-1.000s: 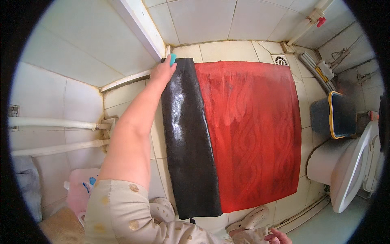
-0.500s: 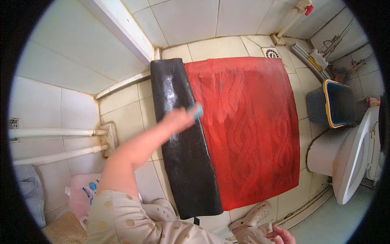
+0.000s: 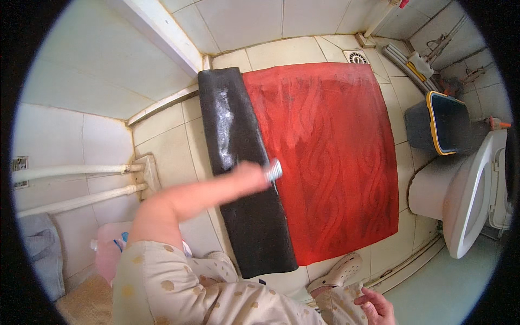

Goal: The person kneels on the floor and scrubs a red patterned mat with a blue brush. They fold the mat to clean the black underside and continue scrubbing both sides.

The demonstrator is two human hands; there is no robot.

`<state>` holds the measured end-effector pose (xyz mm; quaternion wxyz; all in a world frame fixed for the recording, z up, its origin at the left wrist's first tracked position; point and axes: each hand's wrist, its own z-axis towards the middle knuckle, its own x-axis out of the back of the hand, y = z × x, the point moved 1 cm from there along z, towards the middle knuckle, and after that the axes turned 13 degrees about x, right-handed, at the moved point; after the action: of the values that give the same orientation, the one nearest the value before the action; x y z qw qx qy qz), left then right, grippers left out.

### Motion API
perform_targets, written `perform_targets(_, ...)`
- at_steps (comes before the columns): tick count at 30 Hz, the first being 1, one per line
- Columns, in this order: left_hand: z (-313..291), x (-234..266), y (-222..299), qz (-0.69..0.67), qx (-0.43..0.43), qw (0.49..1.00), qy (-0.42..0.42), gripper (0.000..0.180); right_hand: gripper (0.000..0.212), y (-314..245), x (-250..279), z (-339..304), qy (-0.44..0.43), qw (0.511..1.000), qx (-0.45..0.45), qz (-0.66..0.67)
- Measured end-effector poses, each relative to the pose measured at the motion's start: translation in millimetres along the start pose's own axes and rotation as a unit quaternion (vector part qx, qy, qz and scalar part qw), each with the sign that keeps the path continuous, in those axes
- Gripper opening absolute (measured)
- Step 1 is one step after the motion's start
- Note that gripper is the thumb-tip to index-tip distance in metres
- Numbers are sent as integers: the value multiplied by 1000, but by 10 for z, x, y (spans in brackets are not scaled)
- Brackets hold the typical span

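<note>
A red mat with a raised wavy pattern lies on the tiled floor. Its left side is folded over, showing a wet, shiny black underside. My left hand, blurred by motion, is closed around a small scrub brush with pale bristles. The brush is at the edge of the black fold, where it meets the red face. Low on the right, by my trouser leg, my right hand hangs with its fingers apart and nothing in them.
A dark bucket with a yellow rim stands right of the mat, beside a white toilet. A floor drain lies beyond the mat. White pipes run along the left wall. My clog is near the mat's front edge.
My left hand has moved down along the fold's edge with the brush, whose bristles now face more into view. The mat sits slightly higher in the picture.
</note>
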<state>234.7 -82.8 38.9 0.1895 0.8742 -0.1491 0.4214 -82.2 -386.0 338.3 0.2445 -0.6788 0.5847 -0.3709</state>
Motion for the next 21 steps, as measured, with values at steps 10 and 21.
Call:
perform_targets(10, 28, 190, -890, -174, 196, 965, 18, 45, 40, -145, -222, 67, -14, 997, 20, -69)
perform_targets(21, -1233, -963, 0, 3, -143, 986, -90, 55, 38, 1, -524, 129, -53, 986, -49, -151)
